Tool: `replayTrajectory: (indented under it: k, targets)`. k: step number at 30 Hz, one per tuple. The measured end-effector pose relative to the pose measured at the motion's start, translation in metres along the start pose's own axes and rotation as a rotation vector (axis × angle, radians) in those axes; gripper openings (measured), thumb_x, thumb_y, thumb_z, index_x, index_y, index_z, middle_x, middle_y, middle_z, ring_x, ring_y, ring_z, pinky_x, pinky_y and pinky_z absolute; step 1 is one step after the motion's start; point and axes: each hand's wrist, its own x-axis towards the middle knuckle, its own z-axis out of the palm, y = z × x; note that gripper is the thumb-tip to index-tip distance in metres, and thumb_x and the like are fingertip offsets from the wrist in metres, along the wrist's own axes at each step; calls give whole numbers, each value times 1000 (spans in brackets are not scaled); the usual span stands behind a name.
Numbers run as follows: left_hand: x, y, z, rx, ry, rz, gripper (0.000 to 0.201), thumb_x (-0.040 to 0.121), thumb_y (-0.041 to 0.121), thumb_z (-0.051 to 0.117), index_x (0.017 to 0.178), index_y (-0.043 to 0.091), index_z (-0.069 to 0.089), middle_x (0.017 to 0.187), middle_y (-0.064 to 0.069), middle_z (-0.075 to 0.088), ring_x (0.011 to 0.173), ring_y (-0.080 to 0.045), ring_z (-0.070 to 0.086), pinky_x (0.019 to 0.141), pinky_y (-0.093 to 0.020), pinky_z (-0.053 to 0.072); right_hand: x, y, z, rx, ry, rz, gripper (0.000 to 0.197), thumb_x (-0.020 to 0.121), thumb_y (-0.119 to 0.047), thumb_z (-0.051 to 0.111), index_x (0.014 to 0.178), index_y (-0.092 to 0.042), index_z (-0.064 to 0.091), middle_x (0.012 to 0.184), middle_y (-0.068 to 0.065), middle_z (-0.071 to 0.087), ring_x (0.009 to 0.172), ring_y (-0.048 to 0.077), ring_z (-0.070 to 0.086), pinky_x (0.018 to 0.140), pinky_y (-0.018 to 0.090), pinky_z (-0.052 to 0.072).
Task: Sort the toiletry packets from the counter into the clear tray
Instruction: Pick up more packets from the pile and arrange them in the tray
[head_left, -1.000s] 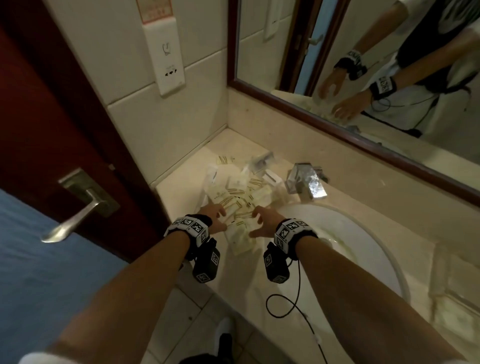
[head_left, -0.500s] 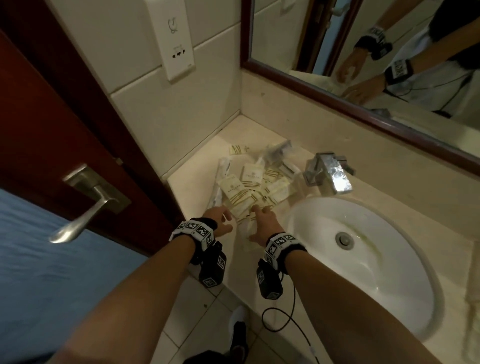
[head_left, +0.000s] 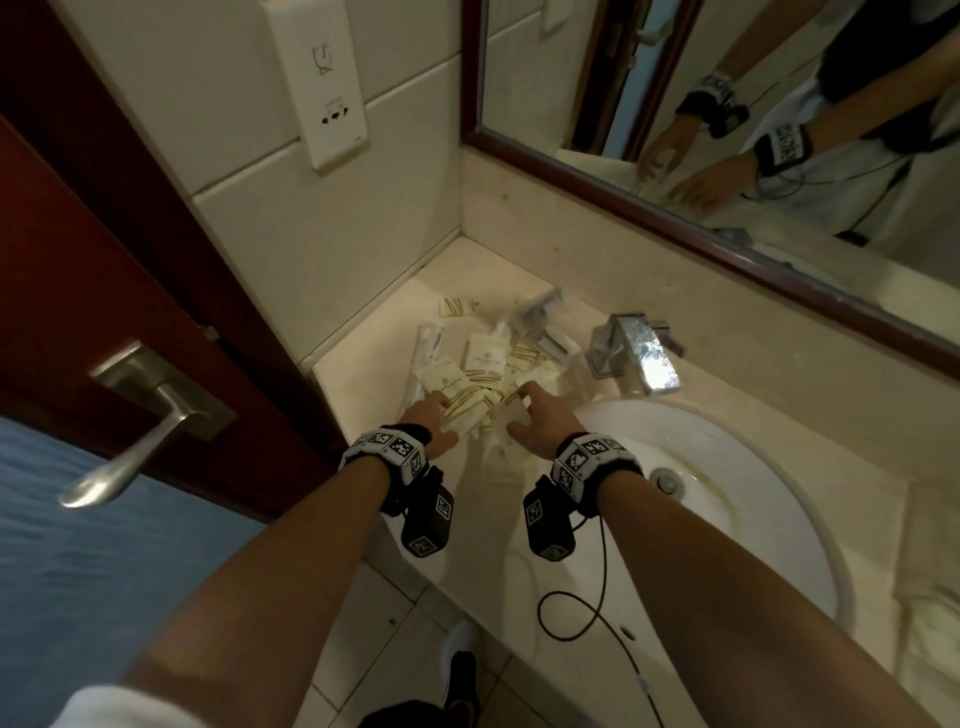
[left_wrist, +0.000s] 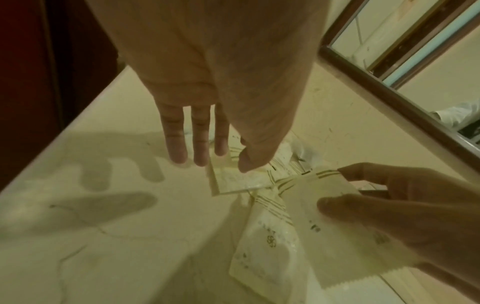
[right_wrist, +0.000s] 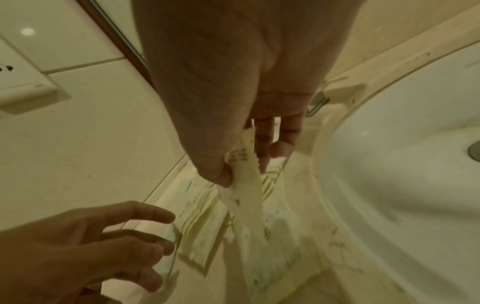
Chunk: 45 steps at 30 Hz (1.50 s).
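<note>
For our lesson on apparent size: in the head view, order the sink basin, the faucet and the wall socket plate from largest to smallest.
1. Sink basin, clearly largest.
2. Wall socket plate.
3. Faucet.
The last two look close in size, and their differing distance from the camera makes that order unsure.

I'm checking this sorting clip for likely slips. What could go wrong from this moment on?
1. The right hand pinches one cream packet by its edge only; such a thin grip may let it slip.
2. That packet hangs close to the sink, so a drop might land it in the basin.
3. The left hand hovers open over the packet pile; overlapping packets could drag along or slide off the counter edge.
</note>
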Motion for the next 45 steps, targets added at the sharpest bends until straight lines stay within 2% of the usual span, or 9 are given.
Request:
replayTrajectory:
  k: [7,11,17,27,30,32,37,40,45]
  targets:
    - [18,3,6,26,-12,-31,67,84,30,58,141,24,25,133,-20,46,117,-38,51,98,-48,45,12,-2,-14,-33,83,-34,40,87,-29,58,123,-16,46,112,14,66,96,32,64,80,39,54]
    - [29,-2,9,34,-23,-27,66,90,35,53,147,29,21,150,-16,22,136,-35,32,111,-41,33,17,1,-12,-33,88,-32,39,87,-31,57,122,-17,47,109,13,67,93,31,65,77,39,54]
    - [41,8,8,-40,75,-25,60,92,23,55,146,12,31,152,-18,11,139,-32,30,113,-30,28,23,4,-17,-39,94,-39,38,87,-29,58,121,-15,48,108,12,68,95,31,64,81,40,54]
    - [32,31,-17,-103,224,102,36,86,11,62,118,-5,57,134,-14,38,115,-30,52,97,-28,42,22,3,-41,-33,114,-44,40,90,-27,59,126,-15,48,116,10,66,103,29,63,88,40,53]
    - [27,41,-26,-113,253,137,29,85,5,63,111,-7,59,128,-17,42,111,-31,54,87,-20,39,19,1,-53,-5,112,-55,28,90,-27,59,112,-14,47,105,10,65,94,29,63,82,42,53]
    - [22,51,-31,-126,278,172,26,84,1,61,109,-7,60,126,-19,45,112,-32,54,89,-24,41,12,0,-62,-10,125,-66,20,90,-24,57,99,-14,42,88,7,56,83,26,56,76,43,50]
    - [5,82,-31,-147,316,182,24,85,-5,52,104,4,64,121,-12,52,112,-29,53,89,-29,43,-18,8,-87,7,184,-86,14,93,-22,52,89,-11,45,73,1,44,69,20,44,67,30,36]
    - [-6,104,-22,-140,303,192,29,83,-6,49,101,8,66,120,-11,54,110,-28,54,81,-24,41,-33,24,-99,53,235,-108,26,85,-17,56,66,-16,39,64,5,41,62,20,39,59,29,31]
    - [-28,152,5,-116,245,220,32,85,-7,45,102,10,66,125,-9,55,112,-27,56,76,-25,43,-75,58,-122,64,316,-94,43,84,-13,59,51,-19,31,56,5,36,58,21,36,50,29,25]
